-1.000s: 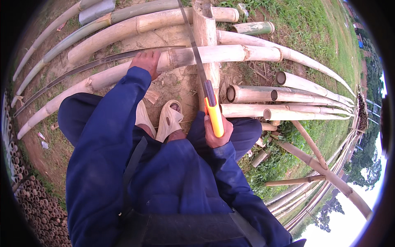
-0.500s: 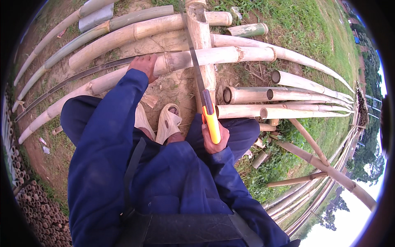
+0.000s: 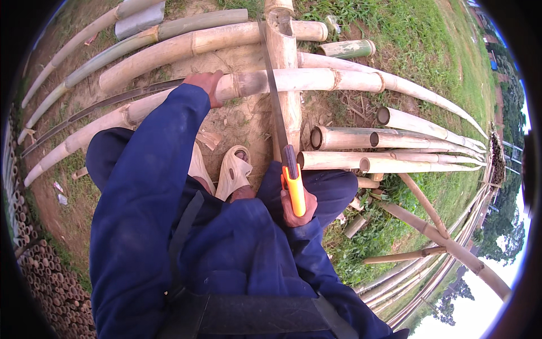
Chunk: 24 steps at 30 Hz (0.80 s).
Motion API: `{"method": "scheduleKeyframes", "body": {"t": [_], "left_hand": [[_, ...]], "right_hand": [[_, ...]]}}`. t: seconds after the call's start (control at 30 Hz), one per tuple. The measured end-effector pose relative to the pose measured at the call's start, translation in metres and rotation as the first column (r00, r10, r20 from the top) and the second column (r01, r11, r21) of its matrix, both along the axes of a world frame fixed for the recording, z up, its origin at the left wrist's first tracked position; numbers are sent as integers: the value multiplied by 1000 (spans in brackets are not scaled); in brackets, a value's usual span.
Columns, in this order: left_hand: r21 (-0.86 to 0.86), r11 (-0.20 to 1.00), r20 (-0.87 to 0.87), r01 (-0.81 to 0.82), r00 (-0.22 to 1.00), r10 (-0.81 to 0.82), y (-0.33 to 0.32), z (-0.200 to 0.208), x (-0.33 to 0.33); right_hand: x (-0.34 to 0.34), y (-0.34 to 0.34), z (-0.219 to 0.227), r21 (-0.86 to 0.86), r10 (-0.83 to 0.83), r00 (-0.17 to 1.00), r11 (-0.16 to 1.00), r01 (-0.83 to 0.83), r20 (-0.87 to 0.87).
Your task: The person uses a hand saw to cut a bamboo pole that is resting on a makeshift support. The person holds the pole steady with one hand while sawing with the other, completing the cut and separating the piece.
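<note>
My right hand (image 3: 299,210) is closed around the yellow-orange handle of a hand saw (image 3: 294,189). Its long dark blade (image 3: 273,90) slants up and away, lying across a pale bamboo pole (image 3: 307,79). Left of the blade, my left hand (image 3: 208,86) grips the same pole, fingers over its top; part of the grip is hidden by the sleeve. A dark patch marks the pole between hand and blade. Under the pole, a thicker upright-running bamboo piece (image 3: 289,113) with an open notch at its far end serves as a support.
Cut bamboo poles (image 3: 344,137) lie to the right, their hollow ends facing me. More poles (image 3: 169,50) lie beyond the left hand, beside a grey block (image 3: 140,21). My sandalled feet (image 3: 234,172) are below the pole. Stacked bamboo (image 3: 56,282) fills the lower left.
My right hand has drawn the saw back toward my body, its blade sliding across the pole. The left hand keeps its grip on the pole; the view has shifted slightly.
</note>
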<state>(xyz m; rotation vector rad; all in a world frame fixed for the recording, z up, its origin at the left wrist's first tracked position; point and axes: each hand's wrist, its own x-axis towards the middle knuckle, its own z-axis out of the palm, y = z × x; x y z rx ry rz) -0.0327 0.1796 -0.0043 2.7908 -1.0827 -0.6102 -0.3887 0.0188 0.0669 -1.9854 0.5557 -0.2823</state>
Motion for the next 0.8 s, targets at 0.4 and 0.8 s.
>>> {"method": "scheduleKeyframes", "body": {"t": [0.4,0.8], "left_hand": [[54,998,-65,-46,997,49,-5,3,8],[15,999,-49,-52,997,53,-5,-5,8]], "right_hand": [[23,5,11,45,-40,999,998,40,16],[60,-13,8,170,-63,998,983,64,-12]]}}
